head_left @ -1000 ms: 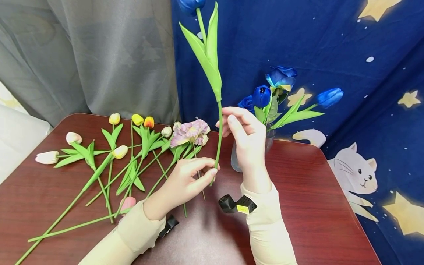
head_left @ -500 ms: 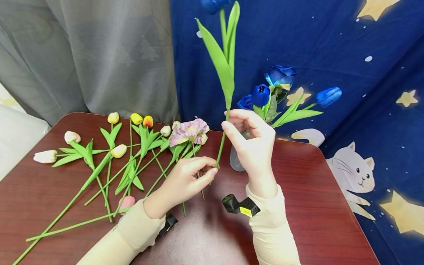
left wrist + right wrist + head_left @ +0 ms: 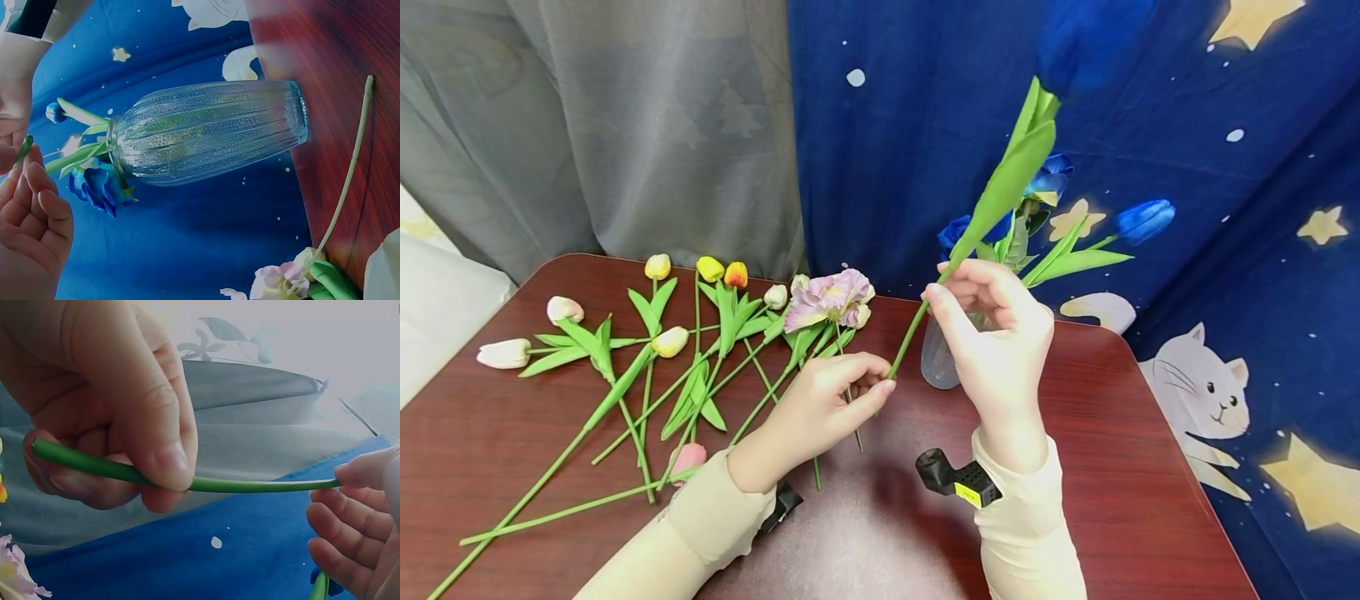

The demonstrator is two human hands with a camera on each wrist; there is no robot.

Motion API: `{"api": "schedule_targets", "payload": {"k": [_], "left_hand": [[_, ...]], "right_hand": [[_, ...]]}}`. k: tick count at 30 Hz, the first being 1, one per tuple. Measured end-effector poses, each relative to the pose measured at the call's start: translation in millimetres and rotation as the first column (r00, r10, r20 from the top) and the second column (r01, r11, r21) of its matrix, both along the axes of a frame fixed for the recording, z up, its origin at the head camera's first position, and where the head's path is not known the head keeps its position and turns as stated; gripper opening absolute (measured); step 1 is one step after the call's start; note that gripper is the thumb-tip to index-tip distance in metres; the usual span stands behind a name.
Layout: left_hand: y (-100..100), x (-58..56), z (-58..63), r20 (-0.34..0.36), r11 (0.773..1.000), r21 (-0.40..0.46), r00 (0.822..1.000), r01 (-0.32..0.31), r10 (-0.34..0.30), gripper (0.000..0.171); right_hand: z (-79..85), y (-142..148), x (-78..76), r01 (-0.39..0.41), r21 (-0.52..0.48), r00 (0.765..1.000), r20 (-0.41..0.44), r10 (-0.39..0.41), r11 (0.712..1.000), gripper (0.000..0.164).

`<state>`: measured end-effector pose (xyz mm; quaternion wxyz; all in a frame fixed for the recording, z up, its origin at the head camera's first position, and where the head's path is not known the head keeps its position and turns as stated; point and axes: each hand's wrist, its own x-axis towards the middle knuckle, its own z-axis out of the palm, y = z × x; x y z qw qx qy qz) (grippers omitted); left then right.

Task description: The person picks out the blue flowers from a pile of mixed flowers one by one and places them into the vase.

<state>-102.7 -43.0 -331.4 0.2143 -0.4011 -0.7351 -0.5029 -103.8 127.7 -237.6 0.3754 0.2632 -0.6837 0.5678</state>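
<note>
A blue artificial tulip (image 3: 1011,179) with long green leaves is held slanting up to the right; its blurred bloom (image 3: 1090,42) is at the top of the head view. My left hand (image 3: 823,400) pinches the stem close to its cut end, as the right wrist view also shows. Higher on the stem, my right hand (image 3: 1003,333) pinches it between thumb and fingertips, other fingers loosely bent. Behind that hand stands a ribbed clear glass vase (image 3: 212,131), partly hidden in the head view. It holds blue flowers, among them a rose (image 3: 103,187) and a tulip (image 3: 1144,221).
Several artificial tulips, such as a white one (image 3: 503,354) and a pink one (image 3: 687,461), lie crossed on the left of the brown table (image 3: 1120,467). A pale purple ruffled flower (image 3: 831,296) lies past my left hand. Grey (image 3: 685,125) and blue star-patterned (image 3: 910,150) curtains hang behind.
The held tulip has swung from nearly upright to a rightward slant, its bloom moving right. My right hand has moved right and now pinches the stem; my left hand has stayed put.
</note>
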Motion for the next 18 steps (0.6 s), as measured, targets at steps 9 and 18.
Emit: {"api": "schedule_targets", "payload": {"k": [9,18], "left_hand": [[3.2,-0.2,-2.4,0.016,1.000,-0.002,1.000,0.003,-0.003,0.007],[5.6,-1.1,-5.4,0.026,0.998,-0.052,0.999,-0.028,0.029,0.006]], "right_hand": [[-1.7,2.7,4.3,0.002,-0.024,1.000,0.008,-0.001,1.000,0.011],[0.3,9.6,7.2,0.011,-0.059,1.000,-0.012,-0.012,0.998,0.012]]}}
